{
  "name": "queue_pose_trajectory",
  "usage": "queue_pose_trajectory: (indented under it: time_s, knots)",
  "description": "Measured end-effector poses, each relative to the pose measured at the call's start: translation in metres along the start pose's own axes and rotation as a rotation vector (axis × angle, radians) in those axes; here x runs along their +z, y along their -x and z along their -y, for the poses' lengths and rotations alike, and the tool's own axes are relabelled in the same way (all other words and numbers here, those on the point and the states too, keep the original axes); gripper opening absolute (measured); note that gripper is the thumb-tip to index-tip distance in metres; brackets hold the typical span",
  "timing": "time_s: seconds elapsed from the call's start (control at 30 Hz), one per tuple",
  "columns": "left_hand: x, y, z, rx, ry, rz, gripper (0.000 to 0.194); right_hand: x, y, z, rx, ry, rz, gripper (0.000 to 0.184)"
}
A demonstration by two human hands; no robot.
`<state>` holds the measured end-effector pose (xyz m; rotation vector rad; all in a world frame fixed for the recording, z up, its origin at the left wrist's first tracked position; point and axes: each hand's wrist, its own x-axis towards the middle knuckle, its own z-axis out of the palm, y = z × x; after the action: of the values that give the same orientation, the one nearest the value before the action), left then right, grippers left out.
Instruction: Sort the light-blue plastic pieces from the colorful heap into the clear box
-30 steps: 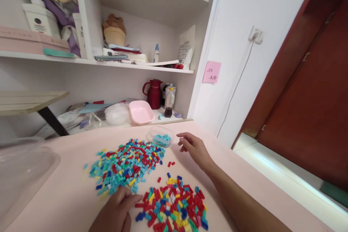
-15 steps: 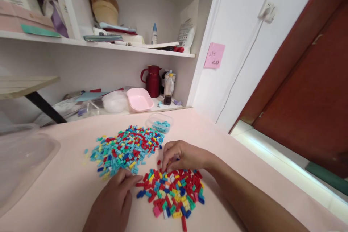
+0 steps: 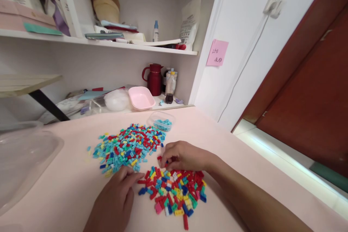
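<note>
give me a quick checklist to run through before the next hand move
- Small clear plastic tub upright: ok, with light-blue plastic bricks inside.
- Large, mostly light-blue brick pile apart from the smaller mixed-colour brick pile: ok, pink tabletop shows between them.
- Right hand gripping a brick: cannot tell, the curled fingers hide what's beneath.
- Left hand free of bricks: cannot tell, its fingertips are at the mixed pile's edge.
- Mixed pile gathered tightly: not ok, a long red plastic brick juts out at the near edge.
</note>
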<state>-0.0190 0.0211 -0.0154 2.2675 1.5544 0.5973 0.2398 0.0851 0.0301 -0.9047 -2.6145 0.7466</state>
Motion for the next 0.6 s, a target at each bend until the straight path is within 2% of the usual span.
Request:
queue_pose_trajectory:
  time_s: [0.17,0.4,0.6]
  knots:
    - [-0.0034,-0.0001,-0.0040,-0.031,-0.002,0.023,0.043,-0.0018,0.0016,0.0016,-0.050,-0.004,0.017,0.018]
    - [-0.0011,-0.0004,-0.0029,-0.008,-0.020,0.003,0.043,0.0026,-0.0010,0.0029,-0.053,-0.013,-0.006,0.015]
    - [-0.0023,-0.0004,-0.0046,-0.008,-0.027,0.005,0.043,0.0007,-0.0027,0.0043,-0.035,-0.134,-0.037,0.012]
